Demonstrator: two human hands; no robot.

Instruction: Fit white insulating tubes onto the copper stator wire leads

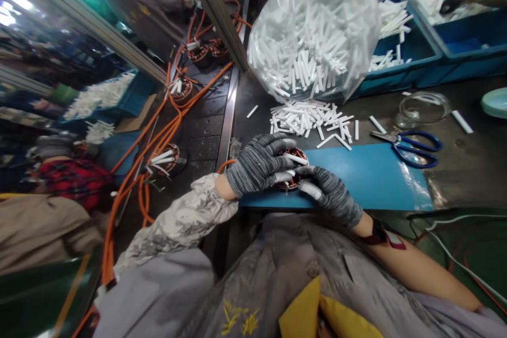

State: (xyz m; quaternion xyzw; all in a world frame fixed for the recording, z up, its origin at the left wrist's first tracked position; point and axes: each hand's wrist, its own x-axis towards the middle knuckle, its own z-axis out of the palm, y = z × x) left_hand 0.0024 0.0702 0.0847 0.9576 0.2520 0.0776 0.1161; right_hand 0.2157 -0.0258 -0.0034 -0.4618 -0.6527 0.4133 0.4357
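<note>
Both my hands wear grey knit gloves and meet over a small round motor stator (292, 171) with copper windings, which rests on a blue mat (368, 177). My left hand (257, 163) curls around the stator's left side. My right hand (330, 193) is closed at its right side, fingertips pinching at a white sleeve (296, 159) that lies across the stator. A loose heap of white sleeves (307, 119) lies just beyond the mat.
A clear plastic bag (317, 31) full of white sleeves stands behind the heap. Blue-handled scissors (412, 145) and a glass dish (422, 108) lie at the right. Blue bins (420, 58) hold more sleeves. More stators (166, 158) sit on a conveyor at left, where other people work.
</note>
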